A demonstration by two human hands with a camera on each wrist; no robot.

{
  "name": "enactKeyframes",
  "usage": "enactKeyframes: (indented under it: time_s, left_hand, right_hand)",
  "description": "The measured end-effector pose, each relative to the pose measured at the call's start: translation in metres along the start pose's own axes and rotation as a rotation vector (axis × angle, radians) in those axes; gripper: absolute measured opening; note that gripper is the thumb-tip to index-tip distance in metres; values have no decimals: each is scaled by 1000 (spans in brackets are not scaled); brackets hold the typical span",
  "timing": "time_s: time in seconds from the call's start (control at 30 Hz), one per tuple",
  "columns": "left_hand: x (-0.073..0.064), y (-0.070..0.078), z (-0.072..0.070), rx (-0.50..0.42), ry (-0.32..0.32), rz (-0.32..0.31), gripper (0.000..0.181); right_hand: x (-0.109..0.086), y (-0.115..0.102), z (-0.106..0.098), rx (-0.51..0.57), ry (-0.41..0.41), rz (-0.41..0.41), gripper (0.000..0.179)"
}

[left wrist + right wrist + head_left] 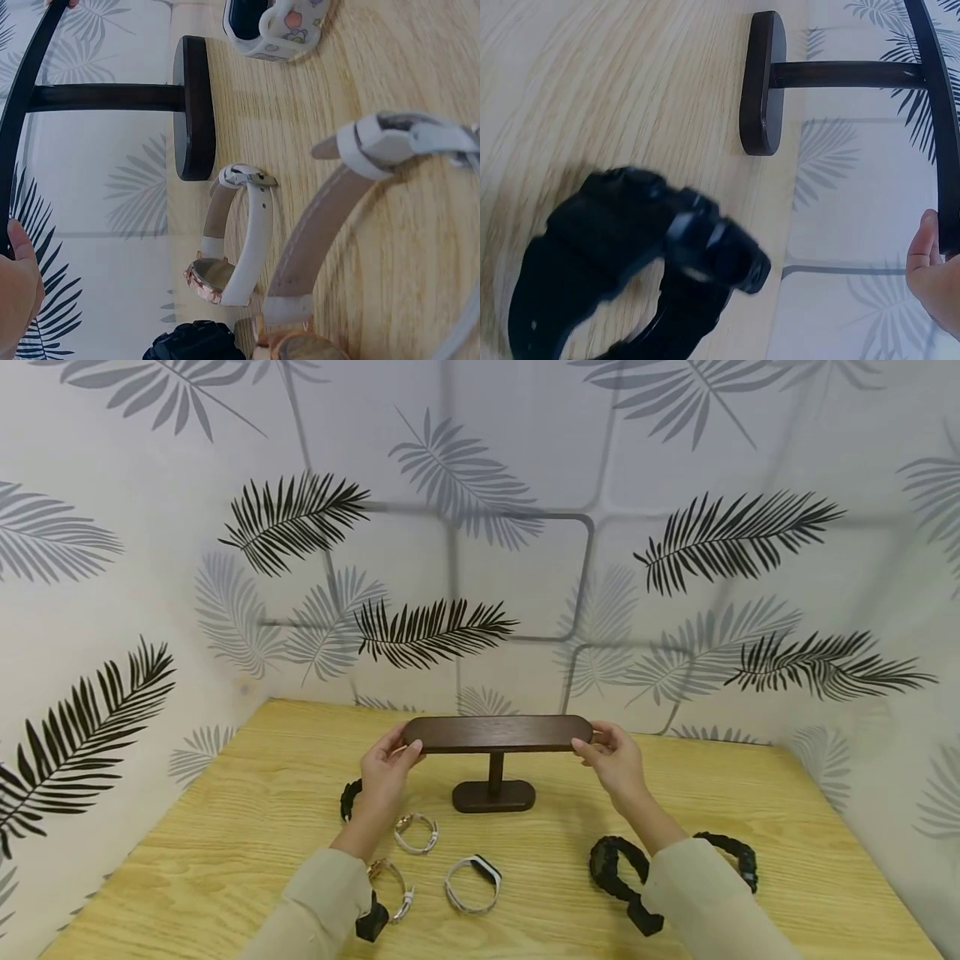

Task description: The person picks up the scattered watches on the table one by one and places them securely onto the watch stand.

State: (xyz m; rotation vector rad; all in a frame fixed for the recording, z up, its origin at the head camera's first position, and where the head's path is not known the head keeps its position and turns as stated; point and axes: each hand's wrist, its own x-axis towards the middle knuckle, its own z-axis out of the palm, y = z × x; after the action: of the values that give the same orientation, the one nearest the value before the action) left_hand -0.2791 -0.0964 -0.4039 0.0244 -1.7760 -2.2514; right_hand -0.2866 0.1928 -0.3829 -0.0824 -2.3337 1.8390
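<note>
Dark stand held by both ends, upright and central near the far edge of the tabletop.
The left hand (386, 781) pinched the left end of the top bar of the stand (498, 733) between thumb and fingers; the right hand (618, 764) pinched the right end likewise. Whether the base touched the tabletop (540, 860) could not be told. A white fitness band (487, 870) lay in front of the base. Toward the left edge were two white-strapped watches (259, 244), one farther forward than the other, and a black watch (350, 799) partly hidden by the left wrist. Toward the right edge, two black wristbands (746, 864) lay on either side of the right sleeve (705, 893).
</note>
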Motion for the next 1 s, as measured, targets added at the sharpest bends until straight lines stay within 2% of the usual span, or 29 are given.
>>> enactKeyframes:
  time_s: [0.27,0.5,0.83,1.0]
  left_hand:
    - [-1,-3,11,-8,-24,-4,42]
    - [-5,-4,22,4,-77,-11,43]
    - [-12,-7,37,-2,-119,-18,41]
    - [-16,-8,42,-26,-124,-46,41]
  right_hand:
    - [-8,1,-14,-12,25,-1,46]
    - [-20,0,-30,-17,38,33,46]
    - [-37,2,-50,-34,59,56,49]
    - [-44,5,-57,-44,63,51,51]
